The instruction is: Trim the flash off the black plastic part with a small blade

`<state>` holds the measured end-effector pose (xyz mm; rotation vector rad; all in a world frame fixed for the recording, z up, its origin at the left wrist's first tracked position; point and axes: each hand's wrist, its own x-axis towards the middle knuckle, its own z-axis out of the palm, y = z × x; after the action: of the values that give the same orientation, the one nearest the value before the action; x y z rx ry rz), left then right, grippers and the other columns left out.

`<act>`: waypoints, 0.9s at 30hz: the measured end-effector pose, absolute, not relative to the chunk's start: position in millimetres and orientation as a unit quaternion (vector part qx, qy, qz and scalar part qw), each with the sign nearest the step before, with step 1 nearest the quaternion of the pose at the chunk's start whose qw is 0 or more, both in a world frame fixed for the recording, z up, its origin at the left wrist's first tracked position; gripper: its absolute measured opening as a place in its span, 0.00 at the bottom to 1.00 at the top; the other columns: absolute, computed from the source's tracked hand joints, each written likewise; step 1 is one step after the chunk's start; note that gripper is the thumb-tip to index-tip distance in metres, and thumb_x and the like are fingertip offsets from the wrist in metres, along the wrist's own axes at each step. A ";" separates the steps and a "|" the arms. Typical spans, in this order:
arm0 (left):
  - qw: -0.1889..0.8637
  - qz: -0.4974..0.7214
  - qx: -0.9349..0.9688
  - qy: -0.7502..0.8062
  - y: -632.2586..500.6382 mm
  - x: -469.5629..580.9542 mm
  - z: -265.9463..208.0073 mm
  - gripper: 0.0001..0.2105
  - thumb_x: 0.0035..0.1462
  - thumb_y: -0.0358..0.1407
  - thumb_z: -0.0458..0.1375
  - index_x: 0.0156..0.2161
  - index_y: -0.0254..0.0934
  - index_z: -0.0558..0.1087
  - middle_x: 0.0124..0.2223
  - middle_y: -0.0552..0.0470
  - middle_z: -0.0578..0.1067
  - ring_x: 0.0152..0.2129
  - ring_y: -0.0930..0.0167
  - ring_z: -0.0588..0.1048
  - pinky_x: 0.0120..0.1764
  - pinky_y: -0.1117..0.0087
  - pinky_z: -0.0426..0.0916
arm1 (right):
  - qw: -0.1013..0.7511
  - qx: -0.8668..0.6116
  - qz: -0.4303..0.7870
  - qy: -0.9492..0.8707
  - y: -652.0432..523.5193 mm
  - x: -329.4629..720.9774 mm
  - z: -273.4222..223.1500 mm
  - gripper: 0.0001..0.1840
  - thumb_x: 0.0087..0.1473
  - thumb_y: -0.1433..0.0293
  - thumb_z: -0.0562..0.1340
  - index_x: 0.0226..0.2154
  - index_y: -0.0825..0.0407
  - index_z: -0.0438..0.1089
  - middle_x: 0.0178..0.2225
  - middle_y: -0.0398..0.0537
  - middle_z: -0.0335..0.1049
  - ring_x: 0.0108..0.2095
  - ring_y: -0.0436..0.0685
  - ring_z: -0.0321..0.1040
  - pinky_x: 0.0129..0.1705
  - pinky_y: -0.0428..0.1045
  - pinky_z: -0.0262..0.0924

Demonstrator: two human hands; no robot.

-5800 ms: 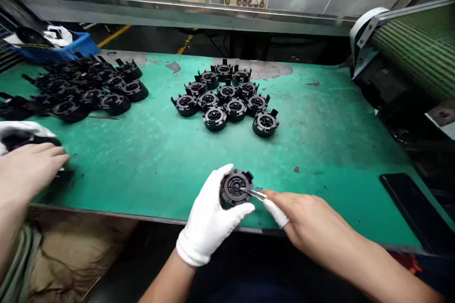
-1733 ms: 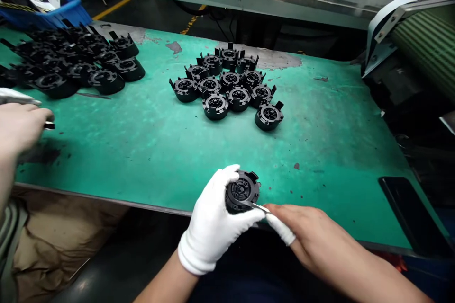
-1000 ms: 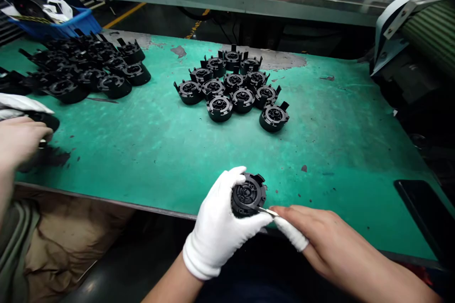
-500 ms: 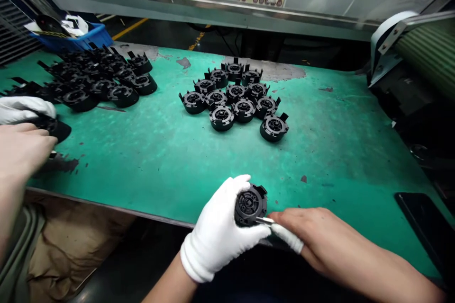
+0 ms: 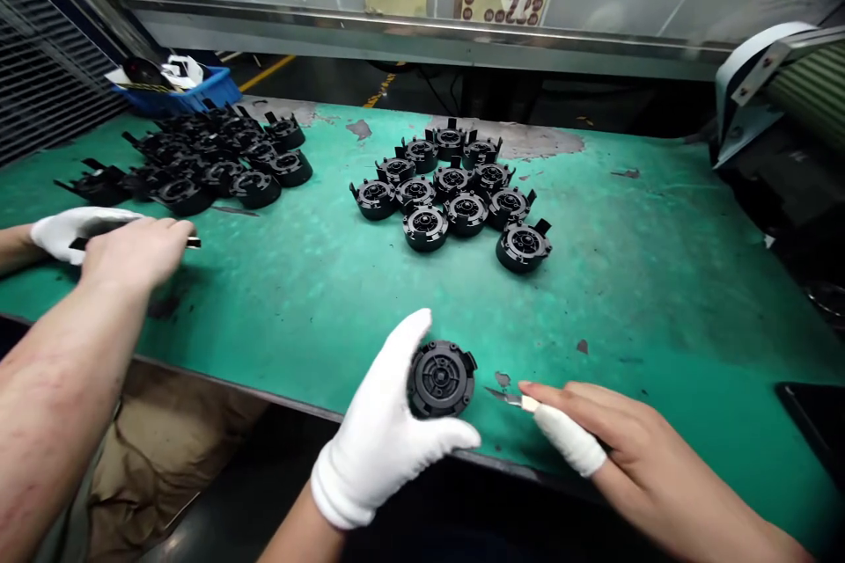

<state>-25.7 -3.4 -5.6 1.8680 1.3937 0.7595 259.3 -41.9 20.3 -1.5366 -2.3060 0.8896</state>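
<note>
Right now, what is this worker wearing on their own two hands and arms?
The left hand wears a plain white fabric glove ending at the wrist. The right hand is ungloved except for a white wrap around the forefinger. Both forearms are bare, with no sleeves showing.

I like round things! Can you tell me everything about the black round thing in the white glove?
The black round part looks like moulded plastic: a disc with ringed ribs, a centre hub and a small tab on its rim. It is tilted, face toward the camera, at the table's near edge. The gloved left hand pinches it; the blade sits just beside it.
</note>
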 end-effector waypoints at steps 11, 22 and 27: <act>0.255 0.261 0.775 0.515 -5.7 -10.9 -19.1 0.41 0.54 0.43 0.66 0.67 0.40 0.51 0.63 0.39 0.66 0.61 0.56 0.66 0.63 0.48 0.63 | -0.028 -0.524 0.196 -0.828 -18.0 236.4 18.9 0.27 0.63 0.74 0.53 0.62 0.37 0.63 0.36 0.45 0.70 0.37 0.60 0.70 0.35 0.54 0.62; 0.214 0.295 0.769 0.525 -10.3 0.3 -24.7 0.39 0.54 0.42 0.66 0.66 0.36 0.54 0.61 0.39 0.67 0.60 0.58 0.67 0.63 0.53 0.64 | -0.011 -0.554 0.151 -0.819 -22.3 233.1 18.2 0.25 0.64 0.72 0.54 0.61 0.39 0.64 0.35 0.44 0.71 0.34 0.57 0.71 0.32 0.51 0.57; 0.169 0.339 0.752 0.540 -15.0 16.7 -27.5 0.37 0.56 0.40 0.65 0.65 0.32 0.54 0.59 0.36 0.67 0.59 0.57 0.67 0.62 0.52 0.66 | 0.006 -0.586 0.116 -0.802 -23.0 225.2 16.4 0.23 0.64 0.71 0.56 0.60 0.40 0.66 0.34 0.44 0.70 0.32 0.56 0.69 0.29 0.50 0.53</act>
<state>16.7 -15.0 -27.5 2.1378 1.5339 0.9640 225.2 -23.0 16.4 -1.8350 -2.5082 0.3630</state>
